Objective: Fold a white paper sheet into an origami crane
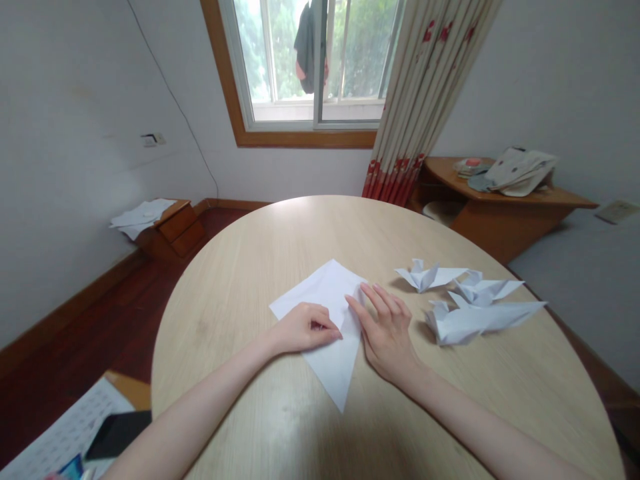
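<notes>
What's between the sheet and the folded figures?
The right hand, partly over the sheet, then a strip of tabletop up to the folded figures. The head view shows this.

The bare left grip and bare right grip show slim, tapering fingers; both slender forearms are sleeveless.

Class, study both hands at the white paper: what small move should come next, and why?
Probably smooth the white paper's right edge with the right hand, because that hand is already at the edge, while the left hand lies over the sheet and seems placed to steady it.
</notes>
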Tool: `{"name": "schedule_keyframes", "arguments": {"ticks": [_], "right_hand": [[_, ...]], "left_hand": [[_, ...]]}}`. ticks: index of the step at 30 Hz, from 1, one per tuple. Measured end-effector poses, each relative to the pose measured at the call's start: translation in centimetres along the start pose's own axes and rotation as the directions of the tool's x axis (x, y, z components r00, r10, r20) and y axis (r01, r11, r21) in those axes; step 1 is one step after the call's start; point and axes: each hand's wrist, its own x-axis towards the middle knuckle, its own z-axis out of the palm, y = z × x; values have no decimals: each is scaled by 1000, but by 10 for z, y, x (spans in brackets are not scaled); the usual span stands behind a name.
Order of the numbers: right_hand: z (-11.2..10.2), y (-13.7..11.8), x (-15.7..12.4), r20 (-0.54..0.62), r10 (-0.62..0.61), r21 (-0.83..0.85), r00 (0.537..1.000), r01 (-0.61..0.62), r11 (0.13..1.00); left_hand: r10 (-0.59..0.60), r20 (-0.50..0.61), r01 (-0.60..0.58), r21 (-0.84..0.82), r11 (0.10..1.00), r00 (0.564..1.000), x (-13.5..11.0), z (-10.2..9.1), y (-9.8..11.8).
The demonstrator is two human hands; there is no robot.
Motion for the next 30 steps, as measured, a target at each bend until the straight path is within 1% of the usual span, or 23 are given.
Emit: {"name": "schedule_keyframes", "arguments": {"ticks": [3,6,10,13,16,21,25,30], "right_hand": [[-1,0,1,-12,5,5,1000,-5,1000],[-2,-1,2,-26,6,-4,1000,-6,1000],[-4,-3,3,-22,13,-39,1000,-14,999],[-5,-5,4,6,-14,-35,1000,15,999],[-4,-4,5,66,-64,34,996,62,997],[3,4,2,170,-162,171,972,133,976],[8,10,-3,196,-217,218,956,173,960],[6,13,-3,210,-269,310,940,197,930]], "left_hand": [[-3,-27,2,-51,999,1000,0,-3,1],[-12,-57,10,-35,999,998,0,-5,-1],[-24,-61,32,125,992,998,-1,-7,-4],[-75,-70,91,271,958,995,0,-8,-5],[-119,-88,144,385,912,989,1,-8,-4],[-146,-95,174,515,840,985,0,-10,-1],[-158,-90,181,569,802,983,-1,-10,0],[-143,-82,164,585,794,986,-1,-10,-1]]}}
